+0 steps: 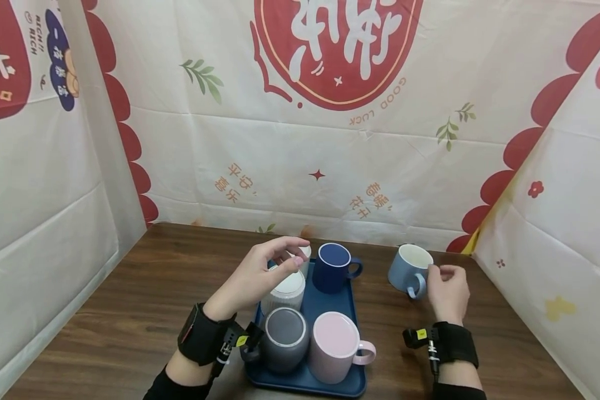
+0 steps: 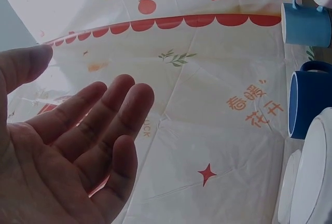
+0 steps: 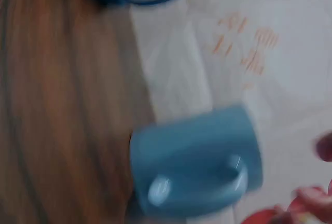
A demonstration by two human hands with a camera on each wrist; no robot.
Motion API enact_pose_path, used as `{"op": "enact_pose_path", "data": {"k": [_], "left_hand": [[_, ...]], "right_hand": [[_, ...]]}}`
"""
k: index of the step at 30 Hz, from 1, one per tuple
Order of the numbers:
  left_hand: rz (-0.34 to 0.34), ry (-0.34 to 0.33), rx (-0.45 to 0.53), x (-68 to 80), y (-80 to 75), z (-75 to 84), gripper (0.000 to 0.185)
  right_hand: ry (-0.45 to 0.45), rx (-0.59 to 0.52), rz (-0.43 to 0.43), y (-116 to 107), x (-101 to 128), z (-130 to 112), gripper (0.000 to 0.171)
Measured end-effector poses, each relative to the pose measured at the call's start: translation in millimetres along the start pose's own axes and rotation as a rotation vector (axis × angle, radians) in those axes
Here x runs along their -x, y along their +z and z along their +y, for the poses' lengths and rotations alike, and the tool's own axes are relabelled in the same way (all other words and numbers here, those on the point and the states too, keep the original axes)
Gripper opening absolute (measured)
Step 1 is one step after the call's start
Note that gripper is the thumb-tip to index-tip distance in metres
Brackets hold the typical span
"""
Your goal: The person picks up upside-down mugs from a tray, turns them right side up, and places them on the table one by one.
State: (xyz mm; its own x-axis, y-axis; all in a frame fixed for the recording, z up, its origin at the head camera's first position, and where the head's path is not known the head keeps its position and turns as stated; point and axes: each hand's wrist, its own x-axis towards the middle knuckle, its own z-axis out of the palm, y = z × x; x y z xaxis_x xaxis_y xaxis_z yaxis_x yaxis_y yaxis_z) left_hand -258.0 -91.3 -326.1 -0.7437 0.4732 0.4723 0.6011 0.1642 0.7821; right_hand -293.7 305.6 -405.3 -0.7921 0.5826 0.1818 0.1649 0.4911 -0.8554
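Hovering hands: left (image 1: 260, 272) above tray (image 1: 330, 311), right (image 1: 447, 291) beside light-blue mug (image 1: 410, 269)

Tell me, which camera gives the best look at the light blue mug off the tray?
The head view: the light blue mug shows sharp and whole on the table, tilted, right of the tray, with the right hand at its rim. The right wrist view shows it close but blurred. The left wrist view catches it only at the frame's edge.
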Motion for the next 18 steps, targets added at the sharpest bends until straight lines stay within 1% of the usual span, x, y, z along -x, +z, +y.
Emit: {"op": "enact_pose_path", "data": {"k": [1, 2, 3, 5, 8, 10, 13, 18], "left_hand": [[-0.001, 0.001, -0.001, -0.1, 0.0, 0.1, 0.035], [-0.002, -0.003, -0.002, -0.1, 0.1, 0.2, 0.035], [-0.004, -0.006, -0.004, -0.2, 0.2, 0.3, 0.035], [-0.004, -0.006, -0.010, -0.2, 0.1, -0.1, 0.035], [-0.006, -0.009, -0.010, 0.0, 0.3, 0.0, 0.035], [-0.009, -0.009, -0.010, 0.3, 0.2, -0.1, 0.035], [-0.007, -0.015, -0.015, 0.8, 0.4, 0.1, 0.034], [0.007, -0.005, -0.036, 0.2, 1.3, 0.6, 0.034]], "right_hand": [[-0.033, -0.044, 0.064, 2.3, 1.9, -4.0, 0.049], [-0.077, -0.089, 0.100, 5.0, 2.9, -7.8, 0.043], [-0.116, -0.140, 0.110, 7.7, 4.4, -11.7, 0.038], [-0.177, -0.209, 0.085, 13.2, 6.5, -18.1, 0.030], [-0.228, -0.260, -0.008, 23.2, 11.6, -23.3, 0.024], [-0.248, -0.269, -0.076, 31.9, 14.4, -24.7, 0.024], [-0.265, -0.231, -0.203, 44.0, 19.2, -24.1, 0.026], [-0.296, -0.150, -0.476, 53.1, 23.7, -22.1, 0.040]]}}
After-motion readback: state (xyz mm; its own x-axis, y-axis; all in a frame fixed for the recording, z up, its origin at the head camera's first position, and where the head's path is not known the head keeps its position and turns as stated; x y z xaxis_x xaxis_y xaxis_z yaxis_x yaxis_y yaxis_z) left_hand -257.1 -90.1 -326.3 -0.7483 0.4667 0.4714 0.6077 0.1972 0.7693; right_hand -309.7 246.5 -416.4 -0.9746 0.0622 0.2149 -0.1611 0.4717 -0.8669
